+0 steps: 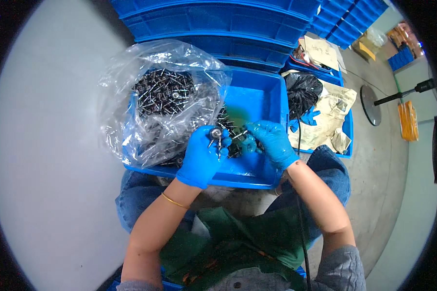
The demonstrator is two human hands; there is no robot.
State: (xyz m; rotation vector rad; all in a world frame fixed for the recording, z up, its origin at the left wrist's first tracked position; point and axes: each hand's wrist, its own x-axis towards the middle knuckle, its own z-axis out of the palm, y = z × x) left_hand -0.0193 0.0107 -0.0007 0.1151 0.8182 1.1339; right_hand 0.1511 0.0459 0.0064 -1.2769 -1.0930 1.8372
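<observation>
My left hand, in a blue glove, is closed around a few metal screws with round, washer-like heads; their shanks stick out between the fingers. To its right, my right hand, also gloved, has thumb and fingers pinched on another screw of similar look. Both hands are over a shallow blue bin. Loose dark screws lie in the bin beneath and between the hands. A clear plastic bag sits open in the bin's left part, with a large heap of screws inside.
Stacked blue crates stand just behind the bin. At the right, another blue crate bears brown paper, a black plastic bag and a blue glove. A black cable hangs by my right forearm. A white wall is at the left.
</observation>
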